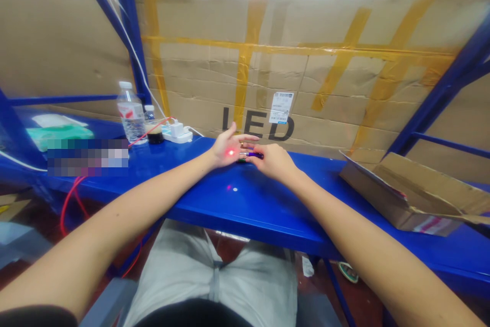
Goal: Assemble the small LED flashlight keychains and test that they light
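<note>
My left hand (pixel 228 146) is held open above the blue shelf (pixel 268 204), palm turned right, fingers spread. A bright red light spot glows on its palm. My right hand (pixel 271 160) is closed around a small purple pen-like light (pixel 253 154) whose tip points at the left palm from a few centimetres away. A faint red and white glint shows on the shelf surface below the hands.
A taped cardboard sheet marked "LED" (pixel 306 72) stands behind the shelf. A water bottle (pixel 130 112), a small dark jar (pixel 154 133) and a white power strip (pixel 178 133) with a red cable sit at left. An open cardboard box (pixel 417 194) lies at right.
</note>
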Available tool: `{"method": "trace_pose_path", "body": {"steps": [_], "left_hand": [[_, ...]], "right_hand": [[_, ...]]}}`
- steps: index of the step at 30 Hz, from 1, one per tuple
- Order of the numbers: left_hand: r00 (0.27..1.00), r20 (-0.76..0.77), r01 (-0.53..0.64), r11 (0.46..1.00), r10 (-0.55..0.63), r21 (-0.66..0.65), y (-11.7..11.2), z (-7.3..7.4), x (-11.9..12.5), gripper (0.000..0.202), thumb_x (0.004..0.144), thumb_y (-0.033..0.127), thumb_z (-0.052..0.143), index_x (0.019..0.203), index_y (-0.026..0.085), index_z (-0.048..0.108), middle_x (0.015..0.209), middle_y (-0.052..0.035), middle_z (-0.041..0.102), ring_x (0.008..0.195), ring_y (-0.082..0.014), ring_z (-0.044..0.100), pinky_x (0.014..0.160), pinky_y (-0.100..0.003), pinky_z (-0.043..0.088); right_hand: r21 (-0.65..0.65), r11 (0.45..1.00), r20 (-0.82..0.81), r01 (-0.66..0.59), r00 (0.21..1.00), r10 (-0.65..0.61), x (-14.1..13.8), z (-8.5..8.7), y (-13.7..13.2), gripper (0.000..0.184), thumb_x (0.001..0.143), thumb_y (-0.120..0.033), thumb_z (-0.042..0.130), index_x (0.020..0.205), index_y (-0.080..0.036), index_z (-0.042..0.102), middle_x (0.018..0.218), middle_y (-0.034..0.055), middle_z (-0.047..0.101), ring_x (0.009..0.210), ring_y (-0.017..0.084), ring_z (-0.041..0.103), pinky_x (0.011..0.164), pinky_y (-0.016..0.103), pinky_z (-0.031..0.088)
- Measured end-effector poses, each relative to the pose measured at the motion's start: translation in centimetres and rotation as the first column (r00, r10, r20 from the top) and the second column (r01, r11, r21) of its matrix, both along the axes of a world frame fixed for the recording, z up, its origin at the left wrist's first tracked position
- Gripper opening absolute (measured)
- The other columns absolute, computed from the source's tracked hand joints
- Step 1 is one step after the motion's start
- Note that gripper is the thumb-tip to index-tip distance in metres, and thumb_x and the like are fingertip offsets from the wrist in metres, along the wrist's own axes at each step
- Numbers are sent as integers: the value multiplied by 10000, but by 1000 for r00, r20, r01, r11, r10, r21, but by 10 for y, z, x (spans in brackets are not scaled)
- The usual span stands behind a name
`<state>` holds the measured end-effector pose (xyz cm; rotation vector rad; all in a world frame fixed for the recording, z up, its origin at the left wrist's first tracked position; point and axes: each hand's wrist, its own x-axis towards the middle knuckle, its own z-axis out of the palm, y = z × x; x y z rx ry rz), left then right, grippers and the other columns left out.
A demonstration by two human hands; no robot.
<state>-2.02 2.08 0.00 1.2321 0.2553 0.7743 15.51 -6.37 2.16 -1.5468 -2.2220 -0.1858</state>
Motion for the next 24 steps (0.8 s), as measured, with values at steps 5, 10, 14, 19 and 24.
{"method": "trace_pose_path", "body": {"steps": [5, 10, 14, 19, 24], "left_hand": [[1000, -3, 2, 1000, -2, 15, 1, -1, 0, 866, 895, 788, 285, 1200, 68, 655, 1032, -221, 704, 947, -289, 643, 821, -392, 479], [1000, -16, -18, 999, 18, 27, 0, 0, 0, 842, 877, 799, 338, 1158, 81, 676, 1015, -204, 707, 931, -274, 641, 798, -371, 485], [988, -91, -113, 987, 123, 114, 2, -3, 3, 672, 866, 726, 509, 1077, 115, 692, 1006, -163, 715, 877, -237, 657, 761, -345, 494], [872, -318, -219, 878, 372, 426, 5, -10, 7, 353, 775, 443, 789, 921, 140, 682, 772, -76, 709, 717, -170, 668, 679, -293, 487], [839, -400, -78, 808, 370, 583, 6, -9, 3, 322, 762, 426, 772, 874, 135, 689, 738, -75, 706, 660, -165, 653, 640, -302, 491]], "right_hand": [[5, 1000, -9, -2, 1000, 2, -1, 1, -1, 366, 923, -483, 624, 1201, -282, 752, 1093, 85, 773, 968, 266, 713, 806, 330, 509], [-8, 1000, -11, -2, 1000, 1, -1, 2, -2, 364, 931, -479, 612, 1201, -275, 747, 1101, 85, 770, 969, 266, 711, 804, 328, 506], [-1, 1000, -2, 6, 1000, -6, 1, 0, 2, 354, 921, -482, 619, 1161, -255, 746, 1103, 98, 764, 985, 278, 705, 785, 322, 490], [-67, 996, 39, 64, 997, -62, 5, -3, 10, 265, 928, -416, 603, 999, -201, 740, 995, 118, 763, 904, 263, 703, 694, 286, 442], [-128, 992, 12, 3, 1000, -1, 11, -8, 20, 171, 877, -326, 673, 950, -173, 701, 994, 112, 757, 908, 233, 693, 670, 253, 415]]}}
